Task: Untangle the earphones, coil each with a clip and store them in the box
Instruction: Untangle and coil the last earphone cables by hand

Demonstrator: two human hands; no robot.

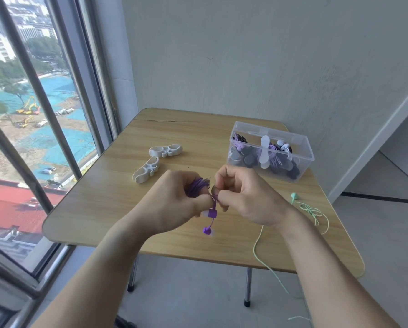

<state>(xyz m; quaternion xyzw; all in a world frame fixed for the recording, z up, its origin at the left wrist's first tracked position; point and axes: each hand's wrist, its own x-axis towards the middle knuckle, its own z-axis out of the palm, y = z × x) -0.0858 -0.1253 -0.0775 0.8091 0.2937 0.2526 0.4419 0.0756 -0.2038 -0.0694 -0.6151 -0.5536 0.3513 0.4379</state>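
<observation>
Both hands (174, 200) (247, 197) pinching purple earphones (197, 188) | box (299, 162): clipped coiled earphones (269, 153)

A single wide-angle camera sat on the person's head and looked forward and steeply down across both forearms. It was close to the left hand (172, 204) and right hand (247, 197), which filled the centre. Beyond them the whole wooden bench (117, 185) fitted in frame, a window (32, 138) at left and a wall (269, 55) ahead.
</observation>
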